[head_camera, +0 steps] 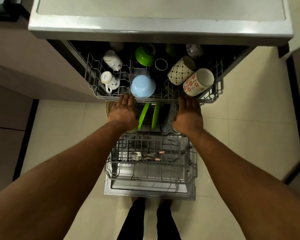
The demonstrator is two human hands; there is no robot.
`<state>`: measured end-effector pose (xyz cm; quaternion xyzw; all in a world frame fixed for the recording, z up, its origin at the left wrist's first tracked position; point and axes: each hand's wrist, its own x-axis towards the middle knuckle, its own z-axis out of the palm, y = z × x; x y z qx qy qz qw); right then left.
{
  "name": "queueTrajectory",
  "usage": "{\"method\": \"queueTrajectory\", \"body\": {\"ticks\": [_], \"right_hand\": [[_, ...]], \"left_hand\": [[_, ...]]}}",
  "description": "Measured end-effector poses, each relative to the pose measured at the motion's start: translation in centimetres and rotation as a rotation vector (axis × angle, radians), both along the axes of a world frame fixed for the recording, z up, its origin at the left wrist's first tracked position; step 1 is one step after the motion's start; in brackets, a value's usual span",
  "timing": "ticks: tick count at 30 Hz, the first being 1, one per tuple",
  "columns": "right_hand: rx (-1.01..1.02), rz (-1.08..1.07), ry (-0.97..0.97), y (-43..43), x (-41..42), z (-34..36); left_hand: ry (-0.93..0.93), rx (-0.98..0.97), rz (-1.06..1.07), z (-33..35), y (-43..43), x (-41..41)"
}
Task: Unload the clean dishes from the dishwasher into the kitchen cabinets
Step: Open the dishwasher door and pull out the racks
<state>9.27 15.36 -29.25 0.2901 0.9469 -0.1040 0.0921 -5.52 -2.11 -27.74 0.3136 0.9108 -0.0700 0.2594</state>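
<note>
The front rail of the grey wire upper rack is touched by the left hand, fingers straight and together, just below an upturned pale blue bowl. Upright green plates are seen in the lower rack between the hands. The rail is touched likewise by the right hand, below a red-flowered cream mug.
</note>
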Motion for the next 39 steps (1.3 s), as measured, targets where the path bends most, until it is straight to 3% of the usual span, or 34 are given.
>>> {"method": "queueTrajectory", "body": {"ticks": [39], "right_hand": [[-0.150,0.035,-0.144,-7.6,10.6,2.6]], "left_hand": [[-0.065,0.019,0.015,1.1,-8.5,11.4]]}}
